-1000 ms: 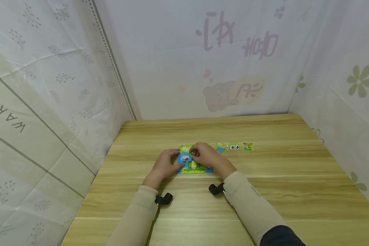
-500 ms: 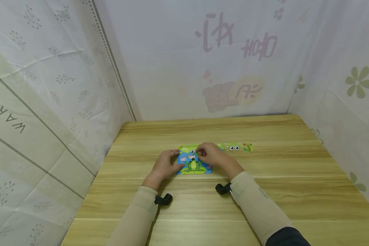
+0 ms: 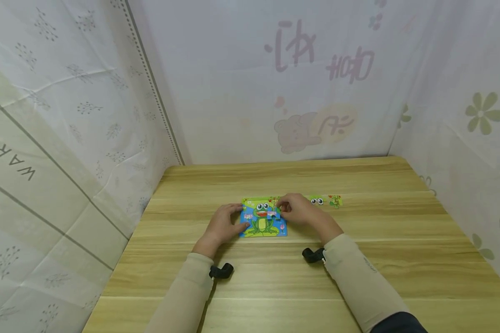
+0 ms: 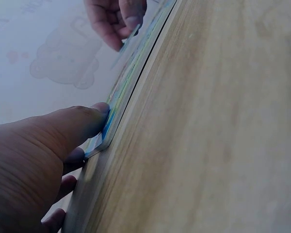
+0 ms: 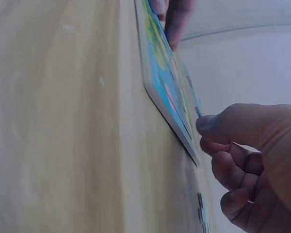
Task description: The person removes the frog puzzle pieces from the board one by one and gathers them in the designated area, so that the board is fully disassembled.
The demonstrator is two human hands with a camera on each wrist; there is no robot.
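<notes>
A frog jigsaw board [image 3: 263,234] lies on the table, its picture of a green frog on blue facing up. My left hand [image 3: 222,225] holds its left edge, the thumb [image 4: 94,119] on the near corner and the other fingers along the side. Over the right half of the board, my right hand [image 3: 297,210] pinches a jigsaw piece [image 3: 272,215], blue with a pink flower, between thumb and fingertips. From the right wrist view, this piece [image 5: 192,90] is a thin slab raised above the board's face.
To the right of the board lie a loose piece with two cartoon eyes [image 3: 317,201] and a green and red one [image 3: 335,200]. The wooden table [image 3: 258,282] ends at printed cloth hangings [image 3: 229,83] at the back and sides.
My right hand has carried the piece rightward across the board, uncovering the frog's face and now covering the nearest loose piece. My left hand has stayed at the board's left edge.
</notes>
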